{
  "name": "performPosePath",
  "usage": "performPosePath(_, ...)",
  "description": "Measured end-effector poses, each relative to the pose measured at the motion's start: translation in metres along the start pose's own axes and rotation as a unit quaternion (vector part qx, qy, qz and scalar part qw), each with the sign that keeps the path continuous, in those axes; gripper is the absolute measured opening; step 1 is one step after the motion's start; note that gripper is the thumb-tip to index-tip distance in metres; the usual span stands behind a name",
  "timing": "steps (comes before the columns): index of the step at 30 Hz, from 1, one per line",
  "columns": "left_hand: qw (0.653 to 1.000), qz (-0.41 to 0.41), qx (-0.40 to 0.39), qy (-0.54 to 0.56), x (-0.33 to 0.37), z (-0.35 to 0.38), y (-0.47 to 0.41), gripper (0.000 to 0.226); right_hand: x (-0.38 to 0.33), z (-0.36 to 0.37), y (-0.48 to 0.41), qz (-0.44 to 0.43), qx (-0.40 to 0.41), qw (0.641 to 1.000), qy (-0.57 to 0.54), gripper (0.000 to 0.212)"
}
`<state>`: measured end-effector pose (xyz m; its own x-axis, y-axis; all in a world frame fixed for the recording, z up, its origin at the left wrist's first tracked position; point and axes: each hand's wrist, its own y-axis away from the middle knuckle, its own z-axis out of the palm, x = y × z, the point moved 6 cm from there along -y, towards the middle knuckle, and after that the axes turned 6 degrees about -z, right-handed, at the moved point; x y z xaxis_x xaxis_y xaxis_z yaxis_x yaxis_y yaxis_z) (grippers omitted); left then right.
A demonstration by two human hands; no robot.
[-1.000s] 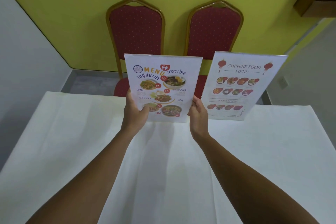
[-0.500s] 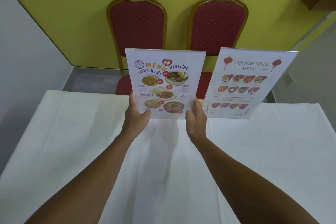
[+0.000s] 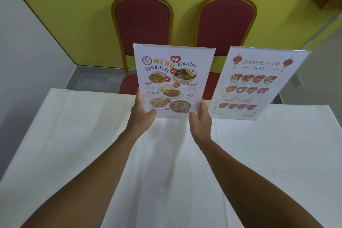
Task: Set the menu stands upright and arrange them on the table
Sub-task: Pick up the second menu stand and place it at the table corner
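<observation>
A Thai food menu stand (image 3: 174,79) stands upright near the far edge of the white-clothed table (image 3: 74,135). My left hand (image 3: 141,116) grips its lower left corner, thumb on the front. My right hand (image 3: 201,118) holds its lower right corner. A Chinese food menu stand (image 3: 259,83) stands upright just to the right, untouched, its base on the cloth.
Two red padded chairs with gold frames, one on the left (image 3: 142,24) and one on the right (image 3: 225,26), stand behind the table against a yellow wall. A grey wall runs along the left. The table's far edge lies just behind the stands.
The Thai menu stand has stayed upright in both hands with only a slight shift. My view has tilted a little.
</observation>
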<state>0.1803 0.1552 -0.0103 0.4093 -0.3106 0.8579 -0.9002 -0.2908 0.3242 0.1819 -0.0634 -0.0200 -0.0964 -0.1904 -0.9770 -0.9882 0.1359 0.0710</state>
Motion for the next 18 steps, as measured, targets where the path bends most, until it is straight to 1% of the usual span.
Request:
performPosePath(9,1.000,-0.001,-0.001,-0.008,-0.0015,0.0014,-0.0011,0.088,0.0006,-0.0023,0.0031,0.007,0.010,1.000,0.008,0.063)
performPosePath(12,1.000,0.001,-0.001,-0.006,-0.0007,0.0008,0.0004,0.087,0.0014,-0.0032,0.0026,0.004,-0.001,1.000,0.009,0.062)
performPosePath(16,1.000,-0.001,-0.007,0.005,-0.0025,0.0014,0.0042,0.091,0.0003,-0.0051,-0.0004,-0.002,-0.016,1.000,0.015,0.056)
performPosePath(18,1.000,-0.002,-0.003,0.011,-0.0034,0.0021,0.0065,0.090,0.0013,-0.0048,-0.0022,-0.001,-0.021,1.000,0.021,0.059)
